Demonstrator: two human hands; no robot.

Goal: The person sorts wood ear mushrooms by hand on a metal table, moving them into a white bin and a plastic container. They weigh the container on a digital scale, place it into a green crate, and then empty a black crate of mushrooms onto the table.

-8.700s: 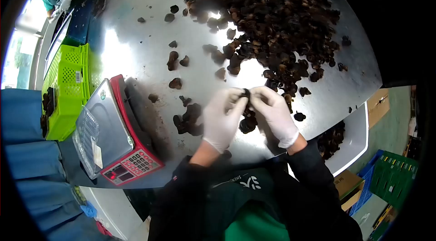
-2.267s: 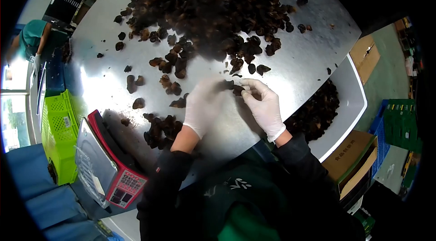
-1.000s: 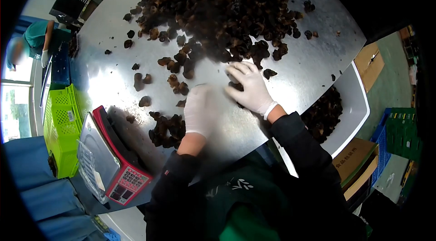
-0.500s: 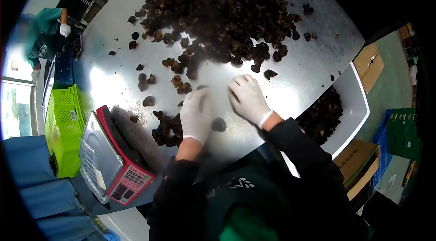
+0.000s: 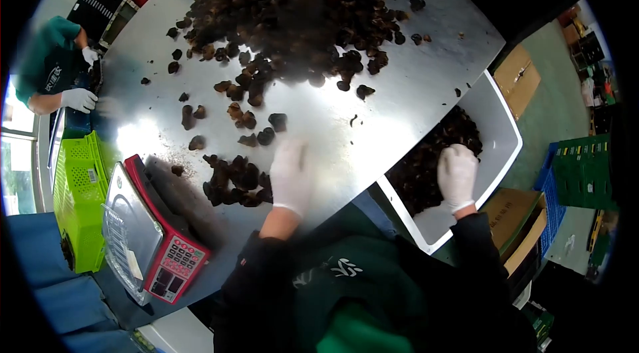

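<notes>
My left hand, in a white glove, is over the metal table, just right of a small cluster of dark brown wood ear mushrooms. Motion smears its fingers, so I cannot see whether they hold anything. My right hand, also gloved, is in the white tub at the table's edge, above the wood ears inside. Its fingers are curled closed, and whatever they may hold is hidden. A large heap of wood ears covers the far part of the table, with loose pieces scattered nearer.
A red scale with a metal pan stands at the left, beside a green crate. At the far left a co-worker in green wears white gloves. Cardboard boxes and green crates stand beyond the tub at the right.
My right hand has moved from the table to the right, into the white tub. My left hand stays near the small cluster. The view has shifted slightly, and the co-worker's hands have moved.
</notes>
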